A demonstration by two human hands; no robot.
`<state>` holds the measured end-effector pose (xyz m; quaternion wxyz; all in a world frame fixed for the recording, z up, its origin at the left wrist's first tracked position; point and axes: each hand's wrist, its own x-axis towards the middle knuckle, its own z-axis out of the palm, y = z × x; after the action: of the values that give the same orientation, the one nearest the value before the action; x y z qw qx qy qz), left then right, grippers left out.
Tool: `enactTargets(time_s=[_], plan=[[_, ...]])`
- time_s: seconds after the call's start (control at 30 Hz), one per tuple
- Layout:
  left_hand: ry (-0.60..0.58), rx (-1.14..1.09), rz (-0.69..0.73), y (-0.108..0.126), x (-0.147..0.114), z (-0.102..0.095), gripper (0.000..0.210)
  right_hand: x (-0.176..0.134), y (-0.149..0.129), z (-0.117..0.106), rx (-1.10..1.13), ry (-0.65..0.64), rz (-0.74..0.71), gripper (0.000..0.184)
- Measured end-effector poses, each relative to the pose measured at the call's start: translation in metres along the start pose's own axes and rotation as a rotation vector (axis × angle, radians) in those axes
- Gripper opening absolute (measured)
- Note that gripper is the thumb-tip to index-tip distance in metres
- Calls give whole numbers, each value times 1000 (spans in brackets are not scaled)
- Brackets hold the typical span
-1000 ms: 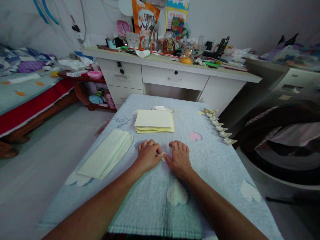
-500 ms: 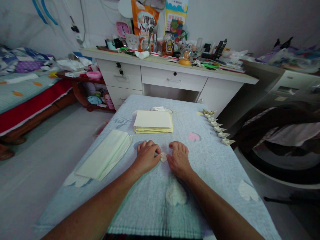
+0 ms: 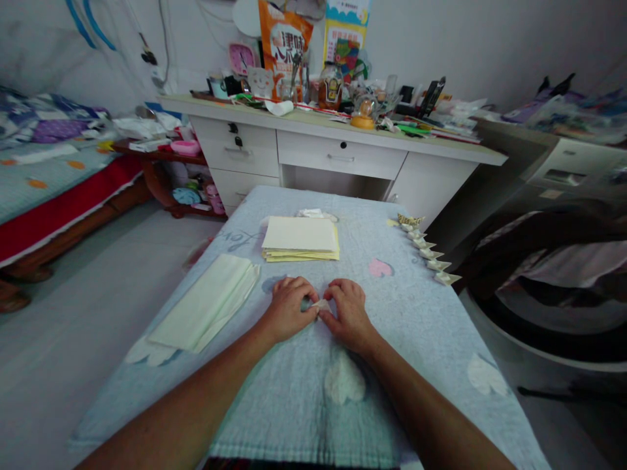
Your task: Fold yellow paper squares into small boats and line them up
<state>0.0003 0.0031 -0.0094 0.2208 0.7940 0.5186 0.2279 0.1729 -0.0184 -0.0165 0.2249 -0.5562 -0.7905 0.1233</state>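
Observation:
A small folded piece of paper [image 3: 322, 305], pale cream, lies between my two hands above the blue cloth. My left hand [image 3: 292, 305] pinches its left side between thumb and forefinger. From the other side, the thumb and fingertips of my right hand [image 3: 347, 309] close on it too, hiding part of its outline. Just beyond my hands sits a stack of cream and yellow paper sheets [image 3: 300, 234]. Left of my left forearm lies a folded pale green sheet [image 3: 203, 303]. Along the right edge stands a row of several small folded paper pieces with pointed tips [image 3: 435, 264].
The cloth-covered table [image 3: 406, 365] reaches toward a white desk [image 3: 343, 156] crowded with jars, an orange bag [image 3: 284, 49] and a pink clock [image 3: 241, 59]. To the right is a washing machine [image 3: 573, 176]; a bed [image 3: 63, 176] stands at left.
My right hand has come in to the left, and its fingers now close on the small paper. My left hand keeps its pinch, shifted slightly.

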Motion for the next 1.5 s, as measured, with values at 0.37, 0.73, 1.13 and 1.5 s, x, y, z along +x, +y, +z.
enactTargets(time_s=[0.37,0.73,1.13,1.5], plan=[[-4,-418,69,2,-2,-4,16,-1,7,-6,540,46,52,14],[35,-429,128,3,-4,-9,3,-2,4,-14,691,-9,58,19],[71,-383,166,4,-4,-11,5,-1,3,-8,694,16,15,16],[54,-501,56,5,-3,-5,26,-1,4,-8,825,36,59,15]])
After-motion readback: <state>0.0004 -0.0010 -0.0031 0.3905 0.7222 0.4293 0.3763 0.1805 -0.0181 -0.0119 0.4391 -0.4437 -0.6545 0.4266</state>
